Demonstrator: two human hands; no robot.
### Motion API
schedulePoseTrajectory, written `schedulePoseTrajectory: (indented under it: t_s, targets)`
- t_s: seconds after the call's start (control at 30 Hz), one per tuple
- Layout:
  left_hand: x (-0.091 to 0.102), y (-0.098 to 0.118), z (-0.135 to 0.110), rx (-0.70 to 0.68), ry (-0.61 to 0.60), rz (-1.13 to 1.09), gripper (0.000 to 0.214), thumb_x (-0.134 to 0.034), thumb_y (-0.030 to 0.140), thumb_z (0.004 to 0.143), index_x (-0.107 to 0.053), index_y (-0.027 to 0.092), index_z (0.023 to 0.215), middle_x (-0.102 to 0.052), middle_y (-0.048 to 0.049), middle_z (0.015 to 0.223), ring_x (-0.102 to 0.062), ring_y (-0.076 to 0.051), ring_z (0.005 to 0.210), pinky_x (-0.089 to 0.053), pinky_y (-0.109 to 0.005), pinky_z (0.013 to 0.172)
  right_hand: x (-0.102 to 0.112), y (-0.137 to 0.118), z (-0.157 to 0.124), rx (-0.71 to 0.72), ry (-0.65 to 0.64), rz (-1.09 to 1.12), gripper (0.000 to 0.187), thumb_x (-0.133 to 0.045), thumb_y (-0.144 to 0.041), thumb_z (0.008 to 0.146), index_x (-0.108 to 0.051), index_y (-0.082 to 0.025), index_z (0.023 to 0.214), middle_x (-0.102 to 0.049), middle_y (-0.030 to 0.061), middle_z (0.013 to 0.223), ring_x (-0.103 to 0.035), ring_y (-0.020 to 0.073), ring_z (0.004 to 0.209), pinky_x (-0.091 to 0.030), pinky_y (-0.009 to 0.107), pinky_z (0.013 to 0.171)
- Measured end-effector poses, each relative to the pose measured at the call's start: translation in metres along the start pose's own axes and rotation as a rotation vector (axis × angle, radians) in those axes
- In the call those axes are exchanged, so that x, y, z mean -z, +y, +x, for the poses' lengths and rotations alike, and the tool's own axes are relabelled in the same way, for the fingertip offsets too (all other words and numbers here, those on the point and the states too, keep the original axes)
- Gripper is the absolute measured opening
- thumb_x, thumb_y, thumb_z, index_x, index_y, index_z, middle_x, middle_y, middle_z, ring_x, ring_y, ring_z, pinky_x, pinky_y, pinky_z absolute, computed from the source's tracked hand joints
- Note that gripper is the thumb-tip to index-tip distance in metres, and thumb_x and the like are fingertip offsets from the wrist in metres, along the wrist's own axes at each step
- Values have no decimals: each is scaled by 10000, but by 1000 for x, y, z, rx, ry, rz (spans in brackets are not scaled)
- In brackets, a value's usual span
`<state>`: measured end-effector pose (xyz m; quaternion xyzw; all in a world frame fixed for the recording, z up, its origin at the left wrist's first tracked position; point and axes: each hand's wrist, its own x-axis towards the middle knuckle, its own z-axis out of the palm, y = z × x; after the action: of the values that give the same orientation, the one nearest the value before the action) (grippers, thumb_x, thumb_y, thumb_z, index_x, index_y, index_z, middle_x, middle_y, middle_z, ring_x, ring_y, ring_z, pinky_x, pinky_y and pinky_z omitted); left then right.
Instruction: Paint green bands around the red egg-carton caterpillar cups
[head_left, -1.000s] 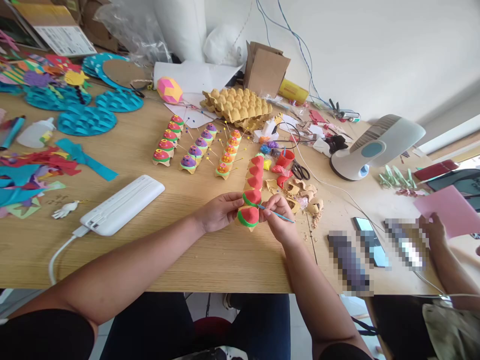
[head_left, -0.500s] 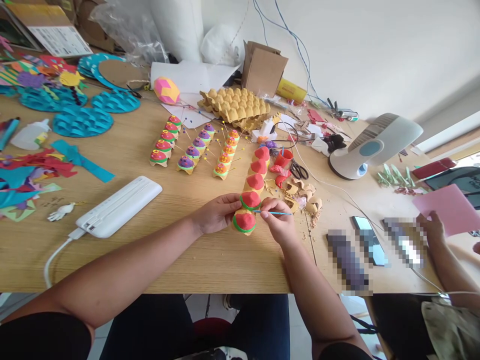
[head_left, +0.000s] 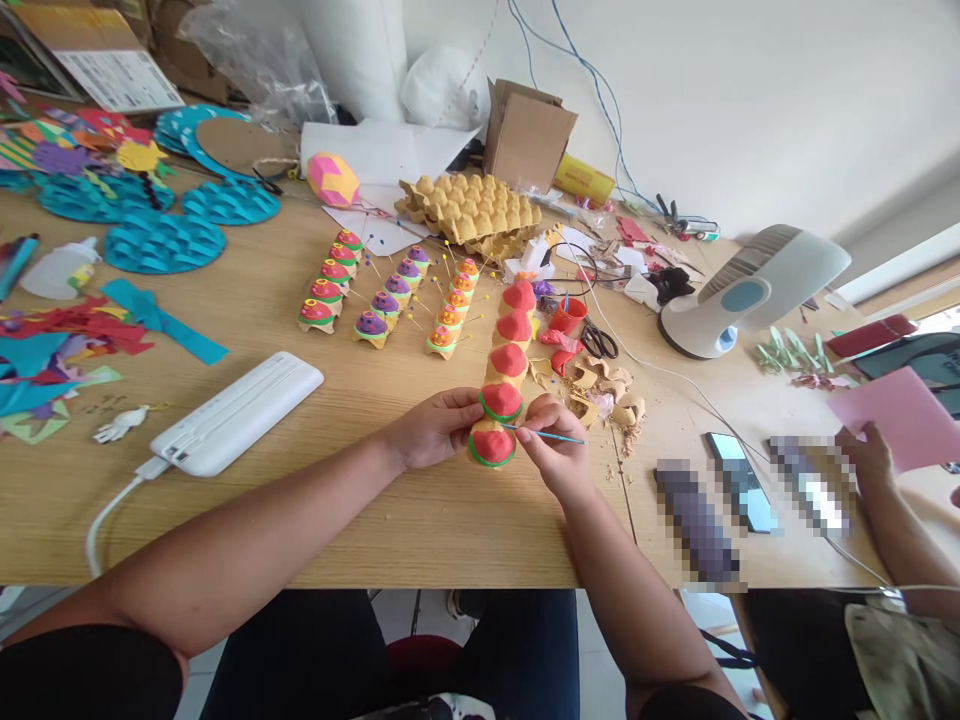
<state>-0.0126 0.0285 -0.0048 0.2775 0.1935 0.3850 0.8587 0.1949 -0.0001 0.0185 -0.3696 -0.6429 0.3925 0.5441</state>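
My left hand [head_left: 442, 425] is closed on the left side of an egg carton strip [head_left: 508, 358], its thumb and fingers pinching near the close end. The strip has a row of bumps with red tops; the two nearest me also carry green bands round their bases. In my right hand [head_left: 556, 445] is a thin blue paintbrush [head_left: 559, 437], pinched between thumb and fingers. Its tip touches or nearly touches the strip between the two nearest bumps. Beyond stand finished-looking caterpillar strips in red [head_left: 327, 290], purple [head_left: 386, 300] and orange [head_left: 452, 315], with pins stuck in them.
Near the strip are a red cup [head_left: 568, 317], black scissors [head_left: 600, 338] and torn carton scraps [head_left: 626, 405]. A white power bank [head_left: 238, 412] lies left, a fan [head_left: 739, 290] stands right. Egg trays [head_left: 472, 212] lie behind. Another person's hand [head_left: 866, 450] holds pink paper [head_left: 896, 418].
The strip has turned slightly, its far end shifting left. My right hand and the brush have dropped a little, and the brush now slants more.
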Motion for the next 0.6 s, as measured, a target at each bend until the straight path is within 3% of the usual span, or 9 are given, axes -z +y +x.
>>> schedulePoseTrajectory:
  t_s: [0.4, 0.6]
  targets:
    - [2, -3, -1, 4, -16, -9, 334, -921, 302, 770, -828, 166, 1061, -810, -93, 1028, -755, -167, 836, -593, -258, 780, -1, 0, 1, 143, 28, -150, 223, -765, -347, 908, -648, -256, 741, -598, 8, 738, -541, 179, 713, -468, 359, 707]
    - [1, -3, 0, 0, -9, 4, 321, -916, 286, 775, -826, 150, 1052, -801, -92, 977, -739, -160, 794, -574, -254, 743, -2, 1, -1, 13, 38, -14, 292, -781, -450, 892, -630, -250, 743, -590, 12, 768, -552, 180, 736, -458, 345, 687]
